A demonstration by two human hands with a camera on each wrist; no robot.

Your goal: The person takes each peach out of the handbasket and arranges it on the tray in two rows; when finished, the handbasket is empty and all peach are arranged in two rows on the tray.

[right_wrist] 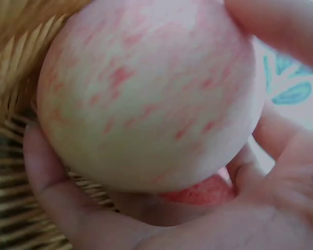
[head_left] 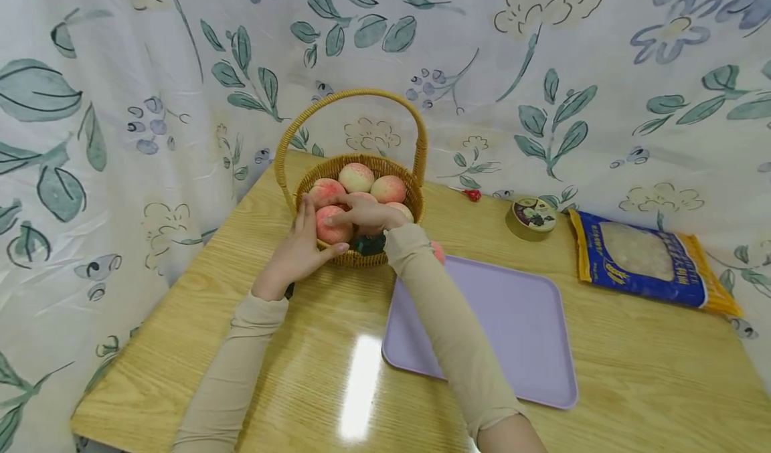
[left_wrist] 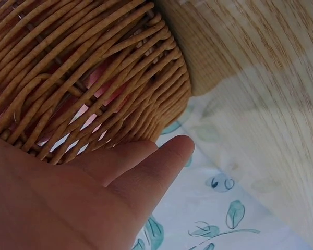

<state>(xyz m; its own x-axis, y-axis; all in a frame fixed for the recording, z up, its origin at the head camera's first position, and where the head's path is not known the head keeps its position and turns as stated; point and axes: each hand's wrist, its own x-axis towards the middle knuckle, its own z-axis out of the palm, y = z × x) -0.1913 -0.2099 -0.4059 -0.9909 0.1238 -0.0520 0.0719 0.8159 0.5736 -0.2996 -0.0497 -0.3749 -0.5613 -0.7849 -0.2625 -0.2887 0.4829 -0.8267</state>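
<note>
A woven basket (head_left: 415,215) with a tall arched handle holds several peaches, among them a pale one (head_left: 356,177) at the back. My right hand (head_left: 369,213) reaches over the basket and grips a pink peach (head_left: 334,225) at the front left. In the right wrist view, thumb and fingers curl about this pale, red-speckled peach (right_wrist: 151,99), close to the wicker wall. My left hand (head_left: 295,255) lies along the basket's left side, its fingers straight. The left wrist view shows these fingers (left_wrist: 151,177) extended beside the wicker.
A purple tray (head_left: 518,326) lies right of the basket, partly under my right sleeve. Another peach (head_left: 438,252) peeks out behind that sleeve, by the tray's corner. Further right are a small red object (head_left: 472,195), a round tin (head_left: 533,217) and a blue-and-yellow bag (head_left: 653,262). A patterned curtain hangs behind.
</note>
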